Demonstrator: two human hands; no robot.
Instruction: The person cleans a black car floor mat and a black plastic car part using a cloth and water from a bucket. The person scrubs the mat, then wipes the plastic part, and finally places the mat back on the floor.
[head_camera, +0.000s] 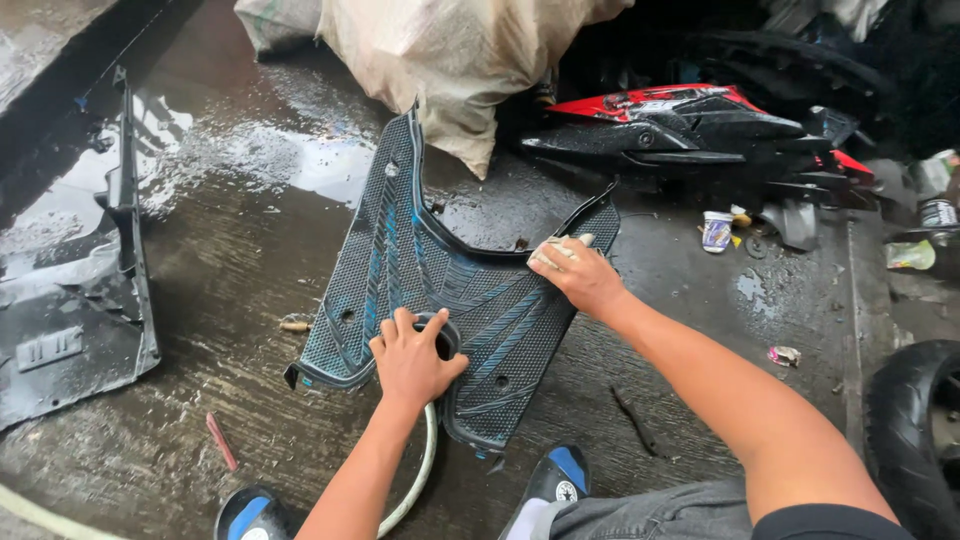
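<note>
A dark U-shaped scooter floor mat with blue ribbed lines lies flat on the wet concrete. My left hand grips the end of a pale hose and presses it onto the mat's near edge. My right hand holds a light-coloured rag or sponge against the mat's right arm.
A black plastic body panel lies at the left. Red and black fairings and a tan sack sit at the back. A small cup and litter are at the right, a tyre at the lower right. My shoes are below.
</note>
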